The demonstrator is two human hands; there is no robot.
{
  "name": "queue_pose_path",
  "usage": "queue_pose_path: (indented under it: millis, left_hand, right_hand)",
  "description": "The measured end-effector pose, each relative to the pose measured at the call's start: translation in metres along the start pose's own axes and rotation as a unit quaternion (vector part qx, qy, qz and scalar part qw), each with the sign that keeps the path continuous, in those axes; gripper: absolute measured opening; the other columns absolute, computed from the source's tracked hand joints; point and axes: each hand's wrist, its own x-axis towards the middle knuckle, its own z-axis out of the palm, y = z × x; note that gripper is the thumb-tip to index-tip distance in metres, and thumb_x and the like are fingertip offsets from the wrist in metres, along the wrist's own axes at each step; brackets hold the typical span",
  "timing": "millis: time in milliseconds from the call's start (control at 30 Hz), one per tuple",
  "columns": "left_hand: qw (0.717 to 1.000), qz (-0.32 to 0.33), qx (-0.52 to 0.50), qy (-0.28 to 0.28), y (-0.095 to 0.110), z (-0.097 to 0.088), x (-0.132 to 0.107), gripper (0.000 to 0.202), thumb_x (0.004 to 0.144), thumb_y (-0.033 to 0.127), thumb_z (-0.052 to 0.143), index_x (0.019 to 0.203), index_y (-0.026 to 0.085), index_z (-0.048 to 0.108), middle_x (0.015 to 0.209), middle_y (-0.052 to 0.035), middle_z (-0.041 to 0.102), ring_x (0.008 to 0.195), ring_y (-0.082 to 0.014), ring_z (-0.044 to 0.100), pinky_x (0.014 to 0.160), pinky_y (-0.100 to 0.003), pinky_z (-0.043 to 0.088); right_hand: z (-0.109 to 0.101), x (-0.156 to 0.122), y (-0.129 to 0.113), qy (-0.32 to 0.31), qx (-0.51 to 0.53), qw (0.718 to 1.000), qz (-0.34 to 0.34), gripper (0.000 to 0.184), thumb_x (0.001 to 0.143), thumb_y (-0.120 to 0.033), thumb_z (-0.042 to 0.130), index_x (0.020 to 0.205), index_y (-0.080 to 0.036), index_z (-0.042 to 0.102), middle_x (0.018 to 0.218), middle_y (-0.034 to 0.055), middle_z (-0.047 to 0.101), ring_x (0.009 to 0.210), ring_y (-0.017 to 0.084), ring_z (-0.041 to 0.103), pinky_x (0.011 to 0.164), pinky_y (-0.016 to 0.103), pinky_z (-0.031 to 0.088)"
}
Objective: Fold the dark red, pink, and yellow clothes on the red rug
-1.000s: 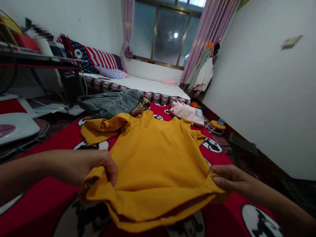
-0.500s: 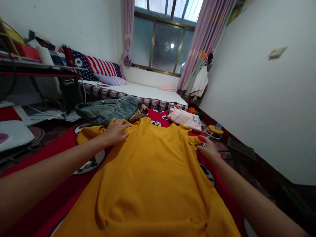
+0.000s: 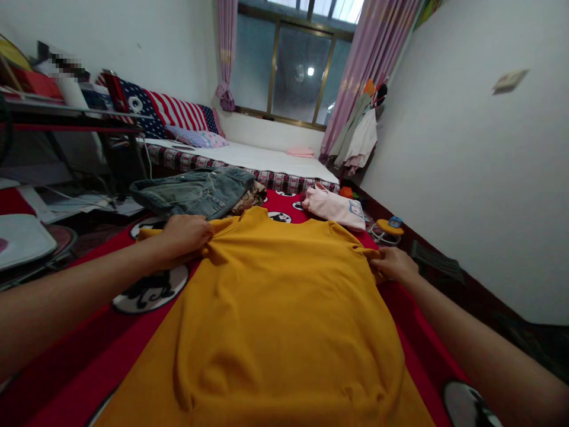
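Note:
A mustard-yellow dress or long top (image 3: pixel 288 308) lies spread out before me, its neckline at the far end and its lower part running out of view at the bottom. My left hand (image 3: pixel 186 237) is closed on the cloth near the left shoulder and sleeve. On the opposite side, my right hand (image 3: pixel 395 261) pinches the right sleeve. The fabric is drawn out between both hands, with creases running in from each grip. Under the garment is a red blanket (image 3: pixel 146 332) with round panda-like patches.
Beyond the garment lie folded denim (image 3: pixel 195 193) on the left and a pink folded item (image 3: pixel 335 207) on the right. A bed (image 3: pixel 267 155) stands below the window. A cluttered desk (image 3: pixel 71 115) is at left; a yellow stool (image 3: pixel 387 228) stands at right.
My left hand has gone from lying on the shoulder cloth to gripping it, further left. My right hand has moved right with the sleeve, and the upper part looks wider and tauter.

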Motion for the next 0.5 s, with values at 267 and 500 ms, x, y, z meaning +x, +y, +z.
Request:
queue_pose_path:
  millis: [267,500]
  left_hand:
    - [0.993,-0.096,-0.069,0.013,0.035,0.013,0.065,0.038,0.083,0.029,0.052,0.117,0.019,0.065,0.117,-0.0123,0.066,0.108,-0.0288,0.061,0.087,-0.032,0.046]
    - [0.960,-0.221,-0.174,0.002,0.046,0.056,0.096,0.072,0.066,0.028,0.071,0.131,0.009,0.048,0.123,-0.0217,0.061,0.106,-0.0309,0.063,0.082,-0.031,0.050]
  right_hand:
    - [-0.001,0.021,-0.067,0.119,0.158,0.979,-0.049,0.047,0.074,-0.016,0.063,0.122,-0.015,0.060,0.113,0.0175,0.065,0.096,0.028,0.067,0.082,0.037,0.054]
    - [0.055,0.032,-0.102,0.002,0.432,0.902,0.008,0.085,0.065,-0.028,0.078,0.138,-0.020,0.036,0.096,0.0109,0.069,0.061,0.018,0.067,0.048,0.030,0.055]
